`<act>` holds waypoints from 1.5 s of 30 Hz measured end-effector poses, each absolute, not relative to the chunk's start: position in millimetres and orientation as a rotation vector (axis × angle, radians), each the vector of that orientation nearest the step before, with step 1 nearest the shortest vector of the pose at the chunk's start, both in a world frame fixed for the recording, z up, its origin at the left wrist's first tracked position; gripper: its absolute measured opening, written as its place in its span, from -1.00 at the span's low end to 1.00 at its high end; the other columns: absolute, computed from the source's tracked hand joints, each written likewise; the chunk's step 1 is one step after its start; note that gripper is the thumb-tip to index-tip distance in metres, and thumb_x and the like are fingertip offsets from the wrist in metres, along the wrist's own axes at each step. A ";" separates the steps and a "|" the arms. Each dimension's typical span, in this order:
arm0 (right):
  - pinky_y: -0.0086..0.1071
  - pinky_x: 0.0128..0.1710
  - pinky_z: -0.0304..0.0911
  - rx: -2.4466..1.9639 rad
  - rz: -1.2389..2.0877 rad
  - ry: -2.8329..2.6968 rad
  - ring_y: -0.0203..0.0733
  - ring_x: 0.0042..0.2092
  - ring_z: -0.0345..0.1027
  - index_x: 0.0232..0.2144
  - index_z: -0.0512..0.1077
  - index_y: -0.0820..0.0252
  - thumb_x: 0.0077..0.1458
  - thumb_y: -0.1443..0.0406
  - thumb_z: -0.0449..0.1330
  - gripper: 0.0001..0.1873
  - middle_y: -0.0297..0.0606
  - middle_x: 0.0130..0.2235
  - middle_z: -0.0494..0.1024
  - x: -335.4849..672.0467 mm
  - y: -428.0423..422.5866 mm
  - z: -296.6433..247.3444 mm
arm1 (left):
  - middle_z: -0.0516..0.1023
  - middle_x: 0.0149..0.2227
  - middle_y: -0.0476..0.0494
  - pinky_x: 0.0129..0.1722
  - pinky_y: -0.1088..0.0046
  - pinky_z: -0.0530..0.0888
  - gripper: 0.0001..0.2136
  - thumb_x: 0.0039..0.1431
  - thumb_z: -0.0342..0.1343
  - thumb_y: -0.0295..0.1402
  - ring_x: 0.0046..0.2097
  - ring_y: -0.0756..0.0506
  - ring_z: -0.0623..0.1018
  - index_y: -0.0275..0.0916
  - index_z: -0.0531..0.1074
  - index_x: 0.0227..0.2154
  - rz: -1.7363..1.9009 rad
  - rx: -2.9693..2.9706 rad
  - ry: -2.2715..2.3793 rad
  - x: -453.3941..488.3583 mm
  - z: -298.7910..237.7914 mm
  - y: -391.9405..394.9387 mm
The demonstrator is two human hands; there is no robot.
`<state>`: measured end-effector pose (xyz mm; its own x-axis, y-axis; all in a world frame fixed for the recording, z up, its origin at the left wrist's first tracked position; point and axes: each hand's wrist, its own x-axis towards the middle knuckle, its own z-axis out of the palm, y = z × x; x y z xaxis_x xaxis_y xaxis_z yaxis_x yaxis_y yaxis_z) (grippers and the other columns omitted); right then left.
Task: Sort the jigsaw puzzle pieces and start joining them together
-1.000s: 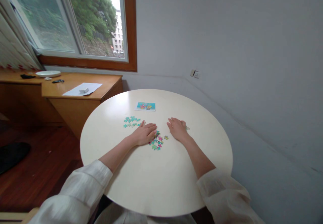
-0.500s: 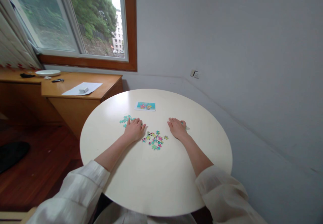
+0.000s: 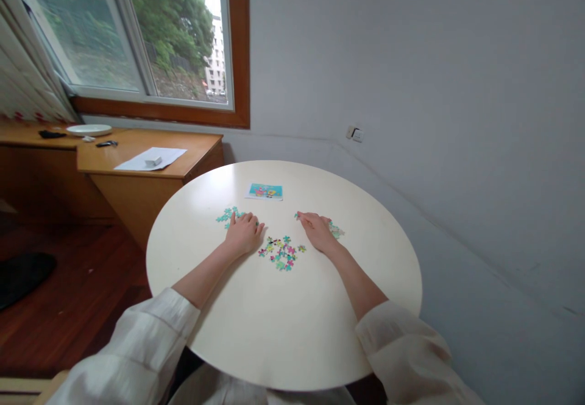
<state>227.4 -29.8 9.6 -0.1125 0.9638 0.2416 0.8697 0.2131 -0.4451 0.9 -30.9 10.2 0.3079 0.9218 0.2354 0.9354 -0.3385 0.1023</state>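
While the left hand (image 3: 245,234) stays at the teal pieces (image 3: 226,214), its grip impossible to tell, the right hand (image 3: 316,229) has changed its grip: fingertips now pinch a small piece (image 3: 297,215), beyond the mixed pile (image 3: 283,254) on the counter (image 3: 274,326).

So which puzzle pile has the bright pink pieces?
The middle pile, between the left hand and right hand, shows pink; the visible parts of the left pile and right pile look teal or pale green.
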 end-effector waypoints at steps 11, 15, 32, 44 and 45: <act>-0.27 -0.01 -0.03 -1.788 0.132 -2.074 -0.14 -0.01 0.24 -0.25 0.51 0.07 0.25 0.20 -0.11 -0.62 -0.25 -0.06 0.49 227.2 -33.3 10.8 | 0.44 -0.05 -0.26 0.20 -0.07 0.02 -0.70 0.27 -0.23 -0.26 0.06 -0.21 0.38 -0.26 0.39 -0.23 -0.422 -2.507 -1.788 0.6 9.9 -30.4; -0.21 0.04 -0.06 -1.776 0.128 -2.089 -0.13 0.05 0.21 -0.16 0.48 0.10 0.27 0.22 -0.15 -0.60 -0.19 0.00 0.47 224.9 -36.9 13.2 | 0.45 -0.06 -0.26 0.20 -0.06 0.02 -0.70 0.27 -0.23 -0.27 0.04 -0.21 0.39 -0.25 0.39 -0.23 -0.455 -2.524 -1.784 -0.9 8.3 -27.6; -0.20 0.14 -0.10 -1.732 0.151 -2.049 -0.22 0.17 0.15 0.00 0.37 0.14 0.26 0.28 -0.18 -0.59 -0.22 0.12 0.37 214.8 -46.4 30.3 | 0.19 0.24 -0.15 0.24 -0.07 -0.19 -0.58 0.31 -0.33 -0.22 0.29 -0.16 0.08 -0.15 0.22 0.12 -0.430 -3.127 -1.273 7.7 23.7 -38.4; -0.20 -0.05 -0.01 -2.050 0.073 -1.904 -0.09 0.00 0.27 -0.21 0.51 0.07 0.14 0.23 0.04 -0.73 -0.21 -0.03 0.48 259.1 -26.9 7.8 | 0.46 -0.07 -0.14 0.19 -0.18 -0.30 -0.72 0.29 -0.28 -0.31 0.05 -0.14 0.38 -0.19 0.36 -0.28 -0.446 -2.723 -1.558 -2.8 14.3 -29.2; -0.20 -0.05 -0.02 -2.053 0.073 -1.918 -0.09 0.00 0.26 -0.21 0.52 0.06 0.13 0.22 0.05 -0.73 -0.20 -0.02 0.47 258.8 -26.2 5.7 | 0.46 -0.09 -0.15 0.19 -0.19 -0.29 -0.71 0.29 -0.27 -0.31 0.04 -0.14 0.38 -0.20 0.36 -0.30 -0.460 -2.696 -1.590 -3.6 14.0 -28.7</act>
<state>258.8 -26.2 5.7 0.0923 0.9785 0.1847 0.9615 -0.0394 -0.2721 -3.6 -28.7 14.0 0.4526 0.8597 0.2368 0.8532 -0.4947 0.1652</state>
